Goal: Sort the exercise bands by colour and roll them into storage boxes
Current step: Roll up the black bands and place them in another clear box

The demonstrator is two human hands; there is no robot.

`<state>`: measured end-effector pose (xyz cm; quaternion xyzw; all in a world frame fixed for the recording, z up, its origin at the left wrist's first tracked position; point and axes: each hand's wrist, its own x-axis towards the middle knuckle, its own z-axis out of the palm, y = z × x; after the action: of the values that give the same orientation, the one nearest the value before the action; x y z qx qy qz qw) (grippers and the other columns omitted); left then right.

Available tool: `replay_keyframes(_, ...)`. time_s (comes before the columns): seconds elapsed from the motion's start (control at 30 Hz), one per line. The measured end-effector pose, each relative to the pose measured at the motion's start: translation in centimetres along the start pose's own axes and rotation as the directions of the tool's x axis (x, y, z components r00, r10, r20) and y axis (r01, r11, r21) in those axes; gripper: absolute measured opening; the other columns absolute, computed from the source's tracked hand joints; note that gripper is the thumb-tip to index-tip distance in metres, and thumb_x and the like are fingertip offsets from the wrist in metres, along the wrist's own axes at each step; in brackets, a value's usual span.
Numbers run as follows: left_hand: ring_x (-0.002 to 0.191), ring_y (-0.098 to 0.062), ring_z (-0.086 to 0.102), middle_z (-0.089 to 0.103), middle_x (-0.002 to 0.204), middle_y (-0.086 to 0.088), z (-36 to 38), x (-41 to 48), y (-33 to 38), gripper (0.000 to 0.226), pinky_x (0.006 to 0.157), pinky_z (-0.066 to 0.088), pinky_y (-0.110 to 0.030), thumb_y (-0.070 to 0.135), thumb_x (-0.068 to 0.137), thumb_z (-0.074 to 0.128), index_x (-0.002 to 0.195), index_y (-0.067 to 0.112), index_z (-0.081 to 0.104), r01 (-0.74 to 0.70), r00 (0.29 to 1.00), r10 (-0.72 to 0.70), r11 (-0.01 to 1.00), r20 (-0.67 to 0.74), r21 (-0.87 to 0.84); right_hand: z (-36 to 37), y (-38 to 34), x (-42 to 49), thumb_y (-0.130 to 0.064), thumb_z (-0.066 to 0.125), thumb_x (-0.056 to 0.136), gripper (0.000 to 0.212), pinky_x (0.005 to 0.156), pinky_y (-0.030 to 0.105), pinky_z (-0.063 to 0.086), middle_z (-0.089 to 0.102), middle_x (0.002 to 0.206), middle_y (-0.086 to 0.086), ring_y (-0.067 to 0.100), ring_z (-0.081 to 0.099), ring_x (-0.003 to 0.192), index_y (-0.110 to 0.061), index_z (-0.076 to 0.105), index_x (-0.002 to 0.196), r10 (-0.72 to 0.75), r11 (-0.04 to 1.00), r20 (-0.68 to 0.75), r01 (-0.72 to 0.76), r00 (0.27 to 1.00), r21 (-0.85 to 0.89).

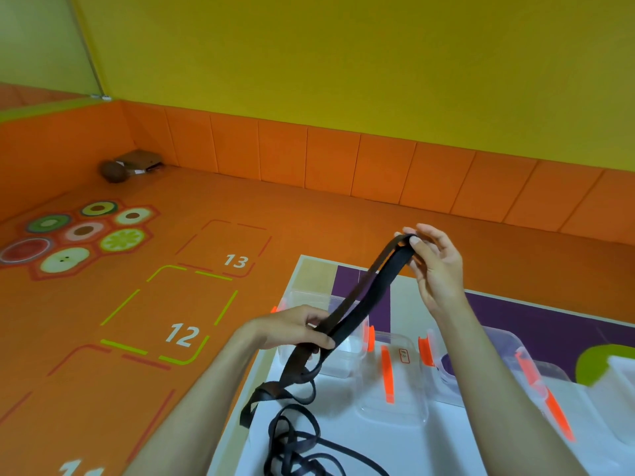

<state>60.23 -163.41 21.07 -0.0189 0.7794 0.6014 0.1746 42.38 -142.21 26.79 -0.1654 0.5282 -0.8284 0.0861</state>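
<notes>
Head view: left hand [295, 329] grips a flat black exercise band [364, 300] low; right hand [434, 266] pinches its far, raised end, above clear plastic storage boxes [395, 379] on a white table [343, 438].

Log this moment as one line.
left hand: grips black band midway | right hand: pinches its raised end | rest of band: loose on table

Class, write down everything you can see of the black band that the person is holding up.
The black band is a flat, matte strap, like woven fabric, doubled into a loop. The right hand pinches its raised top end; the left hand grips it lower down, so it runs taut and slanted between them. Below, it hangs slack into a tangle of black loops on the white table.
</notes>
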Motion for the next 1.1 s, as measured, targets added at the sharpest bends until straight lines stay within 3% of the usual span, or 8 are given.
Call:
replay_keyframes(0.07,0.084,-0.012,0.064,0.065,0.088,0.011,-0.2,-0.1,0.6,0.018,0.076,0.051,-0.022,0.022,0.096,0.077,0.086,0.037,0.073,-0.037,0.999,0.037,0.999,-0.025,0.018,-0.3,-0.1,0.0,0.0,0.062,0.1,0.027,0.094,0.036,0.06,0.074,0.123,0.017,0.036,0.07,0.119,-0.008,0.061,0.126,-0.006,1.0,-0.004,0.006,1.0,0.002)
replay_keyframes(0.2,0.063,-0.013,0.045,0.042,0.069,0.005,-0.3,0.4,0.8,0.04,0.062,0.036,-0.021,0.037,0.09,0.084,0.069,0.024,0.052,-0.08,0.98,0.11,0.981,-0.168,0.175,-0.7,0.0,-0.2,0.0,0.064,0.099,0.025,0.085,0.035,0.058,0.074,0.123,0.017,0.036,0.07,0.119,-0.011,0.062,0.122,-0.012,1.0,-0.004,0.012,1.0,-0.007)
replay_keyframes(0.3,0.069,-0.012,0.05,0.05,0.073,0.006,-0.6,0.8,0.2,0.027,0.069,0.037,-0.026,0.036,0.093,0.076,0.078,0.019,0.062,-0.082,0.946,0.158,0.962,-0.284,0.259,-1.2,0.1,-0.3,0.0,0.064,0.099,0.026,0.092,0.037,0.059,0.072,0.127,0.017,0.034,0.069,0.121,-0.011,0.063,0.123,-0.017,0.999,-0.006,0.017,1.0,-0.031)
replay_keyframes(0.4,0.068,-0.01,0.047,0.046,0.072,0.011,-0.9,1.1,-0.3,0.024,0.07,0.035,-0.032,0.033,0.098,0.065,0.096,0.01,0.061,-0.065,0.926,0.162,0.959,-0.341,0.277,-2.0,0.4,-0.3,-0.002,0.064,0.1,0.03,0.106,0.046,0.052,0.071,0.13,0.015,0.031,0.067,0.125,-0.009,0.062,0.129,-0.007,0.998,-0.012,0.006,1.0,-0.062)
replay_keyframes(0.57,0.066,-0.007,0.047,0.049,0.075,0.014,-0.8,1.3,-0.8,0.026,0.063,0.034,-0.024,0.044,0.092,0.075,0.098,0.022,0.062,-0.067,0.909,0.189,0.946,-0.371,0.318,-2.7,0.9,-0.7,0.0,0.063,0.1,0.031,0.096,0.036,0.06,0.071,0.131,0.013,0.027,0.068,0.123,-0.008,0.061,0.13,-0.001,0.996,0.022,0.003,1.0,-0.086)
replay_keyframes(0.67,0.063,-0.008,0.045,0.048,0.073,0.012,-1.1,1.5,-1.5,0.038,0.059,0.03,-0.024,0.05,0.087,0.082,0.095,0.018,0.063,-0.071,0.881,0.216,0.94,-0.42,0.335,-2.8,1.1,-0.7,0.0,0.063,0.099,0.031,0.099,0.04,0.059,0.071,0.131,0.013,0.027,0.069,0.123,-0.01,0.063,0.128,0.01,0.993,0.057,-0.003,0.998,-0.117)
replay_keyframes(0.83,0.06,-0.009,0.044,0.045,0.071,0.009,-1.7,1.3,-1.5,0.033,0.057,0.031,-0.025,0.046,0.095,0.074,0.085,0.02,0.056,-0.036,0.904,0.19,0.927,-0.382,0.375,-2.9,1.3,-0.7,0.0,0.064,0.098,0.029,0.098,0.041,0.059,0.07,0.13,0.014,0.03,0.068,0.123,-0.011,0.065,0.124,0.02,0.989,0.093,-0.006,0.995,-0.149)
replay_keyframes(1.1,0.06,-0.006,0.041,0.045,0.072,0.009,-1.7,1.1,-1.8,0.023,0.057,0.031,-0.025,0.044,0.102,0.063,0.098,0.021,0.059,-0.052,0.888,0.236,0.904,-0.394,0.425,-3.5,2.1,-0.5,-0.004,0.064,0.1,0.024,0.103,0.049,0.056,0.072,0.129,0.008,0.032,0.068,0.121,-0.007,0.068,0.124,0.023,0.963,0.099,0.005,0.995,-0.268)
